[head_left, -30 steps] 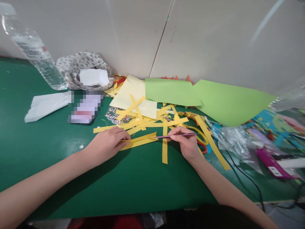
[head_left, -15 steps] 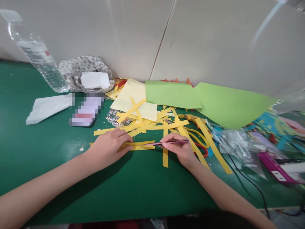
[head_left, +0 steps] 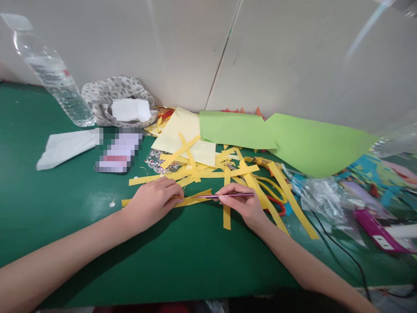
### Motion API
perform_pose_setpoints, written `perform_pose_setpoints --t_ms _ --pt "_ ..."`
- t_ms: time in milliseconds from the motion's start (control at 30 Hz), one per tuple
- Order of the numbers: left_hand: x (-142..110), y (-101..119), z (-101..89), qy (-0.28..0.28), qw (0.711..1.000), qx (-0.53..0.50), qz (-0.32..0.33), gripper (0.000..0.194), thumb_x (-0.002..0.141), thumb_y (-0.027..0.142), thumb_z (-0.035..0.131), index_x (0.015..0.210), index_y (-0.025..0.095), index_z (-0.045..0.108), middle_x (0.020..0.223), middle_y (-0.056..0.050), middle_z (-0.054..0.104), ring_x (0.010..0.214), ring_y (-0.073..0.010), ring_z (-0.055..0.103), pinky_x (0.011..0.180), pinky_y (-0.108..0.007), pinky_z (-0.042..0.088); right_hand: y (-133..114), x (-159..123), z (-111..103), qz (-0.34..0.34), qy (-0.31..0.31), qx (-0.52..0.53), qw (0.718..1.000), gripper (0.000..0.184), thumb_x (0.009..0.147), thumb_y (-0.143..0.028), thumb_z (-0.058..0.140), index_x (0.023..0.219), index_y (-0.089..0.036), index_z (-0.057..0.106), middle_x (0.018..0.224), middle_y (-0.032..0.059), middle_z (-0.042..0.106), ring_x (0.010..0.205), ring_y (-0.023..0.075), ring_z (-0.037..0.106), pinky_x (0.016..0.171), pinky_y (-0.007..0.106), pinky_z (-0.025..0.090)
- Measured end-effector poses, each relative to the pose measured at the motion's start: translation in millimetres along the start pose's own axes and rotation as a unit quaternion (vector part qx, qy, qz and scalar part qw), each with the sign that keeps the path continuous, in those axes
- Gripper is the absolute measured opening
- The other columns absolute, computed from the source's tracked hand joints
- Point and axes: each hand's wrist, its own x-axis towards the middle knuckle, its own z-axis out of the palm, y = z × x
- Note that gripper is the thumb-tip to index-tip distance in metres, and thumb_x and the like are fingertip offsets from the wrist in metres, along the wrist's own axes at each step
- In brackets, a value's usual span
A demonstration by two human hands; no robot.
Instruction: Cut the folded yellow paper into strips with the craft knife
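In the head view, my left hand (head_left: 157, 196) is closed on a folded yellow paper strip (head_left: 195, 200), pinching it between thumb and fingers just above the table. One end of the strip shows to the left of that hand. My right hand (head_left: 243, 203) grips a slim, pointed pinkish-purple tool (head_left: 239, 195) like a pen; its exact kind is not clear. The tool's tip lies between the layers of the strip, close to my left fingertips. Behind both hands, loose yellow paper strips (head_left: 211, 174) overlap in a pile. Yellow-handled scissors (head_left: 275, 189) lie partly under strips beside my right hand.
A water bottle (head_left: 58, 76), a spotted cloth pouch (head_left: 114, 89), a folded tissue (head_left: 67, 148) and a blurred phone (head_left: 119, 150) sit on the left. Green paper sheets (head_left: 319, 141) lean by the wall. Clear plastic (head_left: 321, 195), a magenta power strip (head_left: 374, 230) and a cable (head_left: 345, 250) lie right.
My right hand has moved left, sliding the tool's tip along the strip toward my left fingers. My left hand keeps its pinch on the strip. The camera view has shifted slightly.
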Motion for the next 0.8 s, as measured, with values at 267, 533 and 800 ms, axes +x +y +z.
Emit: perform_pose_setpoints --t_ms 267,533,800 --pt "-1 -4 -9.1 -0.031 1.000 0.001 0.000 0.016 0.093 0.023 0.047 0.090 0.020 0.062 0.088 -0.002 0.067 0.081 -0.0173 0.061 0.066 -0.026 0.044 3 0 -1 -0.025 -0.004 0.009 1.000 0.007 0.076 -0.031 0.073 0.077 -0.024 0.073 0.071 0.0011 0.070 0.064 0.0157 0.062 0.060 0.029 0.049" --pt "-2 -4 -16.5 -0.033 0.998 0.035 0.027 0.017 0.093 0.033 0.051 0.094 0.020 0.061 0.088 -0.002 0.067 0.082 -0.0183 0.062 0.066 -0.027 0.044 5 -2 -4 -0.036 -0.004 0.030 0.999 0.001 0.076 -0.026 0.072 0.076 -0.026 0.073 0.074 -0.0001 0.070 0.067 0.0150 0.062 0.062 0.028 0.048" --pt "-2 2 -2.8 -0.016 0.996 0.073 0.048 0.025 0.097 0.022 0.039 0.092 0.018 0.063 0.087 -0.005 0.067 0.082 -0.0187 0.061 0.066 -0.027 0.046 -2 0 1 -0.026 -0.017 0.004 1.000 0.007 0.075 -0.030 0.073 0.075 -0.023 0.073 0.072 0.0021 0.070 0.063 0.0152 0.062 0.060 0.029 0.050"
